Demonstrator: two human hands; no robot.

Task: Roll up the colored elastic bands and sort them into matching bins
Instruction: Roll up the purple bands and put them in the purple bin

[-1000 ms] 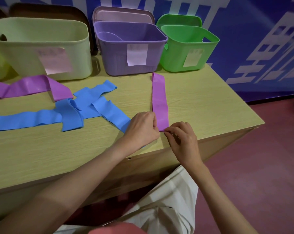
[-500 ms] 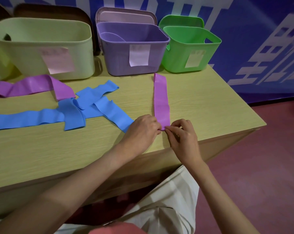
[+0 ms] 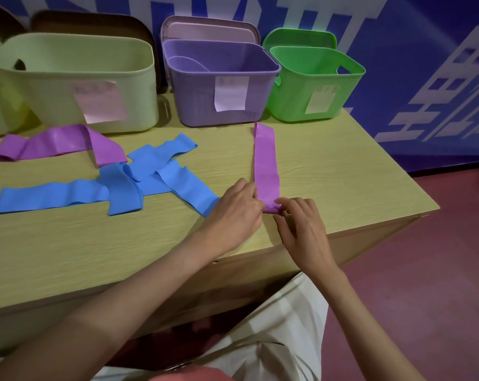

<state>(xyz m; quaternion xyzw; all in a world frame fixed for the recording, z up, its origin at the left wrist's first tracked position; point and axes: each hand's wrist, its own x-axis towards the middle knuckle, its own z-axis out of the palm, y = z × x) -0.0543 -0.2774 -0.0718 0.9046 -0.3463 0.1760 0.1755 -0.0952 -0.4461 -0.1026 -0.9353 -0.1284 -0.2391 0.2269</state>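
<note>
Both hands pinch the near end of a purple band [image 3: 266, 166], where a small roll has formed: the left hand [image 3: 237, 210] has its fingers curled onto the roll's left side, and the right hand [image 3: 301, 226] grips it from the right with fingertips [image 3: 283, 202] and thumb. The band lies flat on a light wooden table [image 3: 342, 182], running straight away from the person, its far end just short of the purple bin [image 3: 221, 81]. Just beside the left hand, a tangle of blue bands [image 3: 95, 185] lies spread across the tabletop, one strip passing under that hand's knuckles. Beyond them a second purple band [image 3: 59, 143] lies loosely folded, near a pale yellow-green bin [image 3: 76, 78]. A green bin [image 3: 315, 83] stands right of the purple one, the two touching or nearly so. Each of the three bins carries a paper label on its front, the writing too small to read. A blue wall with white markings [image 3: 439, 78] rises behind the table.
</note>
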